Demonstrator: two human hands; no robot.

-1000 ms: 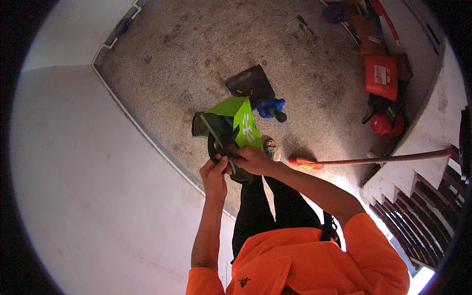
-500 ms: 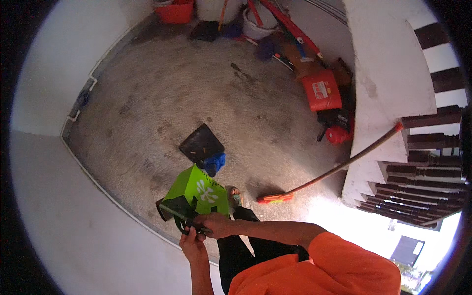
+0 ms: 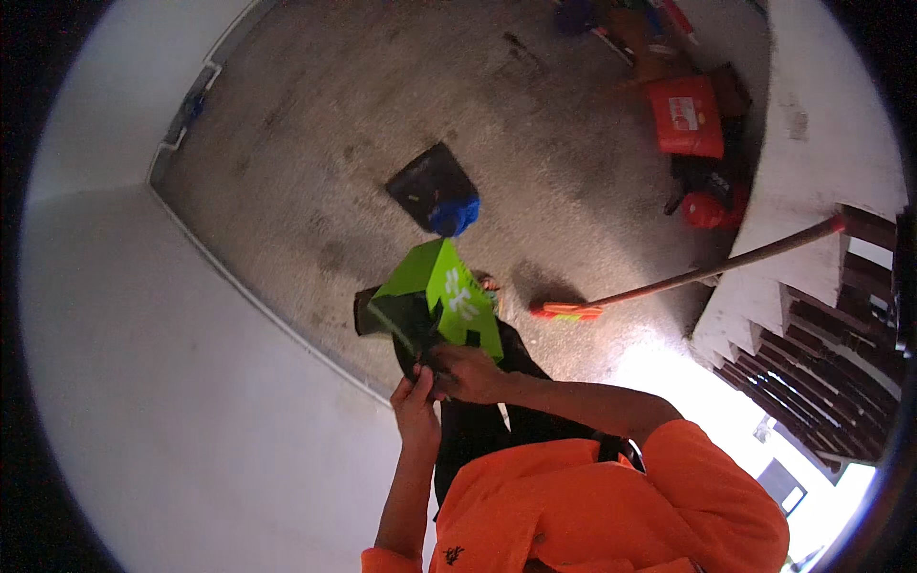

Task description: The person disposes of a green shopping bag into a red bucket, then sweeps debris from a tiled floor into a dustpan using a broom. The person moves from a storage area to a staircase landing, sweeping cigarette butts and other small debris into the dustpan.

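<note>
Tilted, boxy green bag (image 3: 449, 285)

A white wall (image 3: 210, 382) borders the stained floor (image 3: 315, 124).

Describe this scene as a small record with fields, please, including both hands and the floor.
Left hand: at the green bag's dark upper part, gripping it
Right hand: gripping beside the left; exact grip unclear
Floor ahead: black flat tray, blue crumpled item at its near corner
Right side: broom with orange head on floor; red container farther off
Clothing: orange top
</note>
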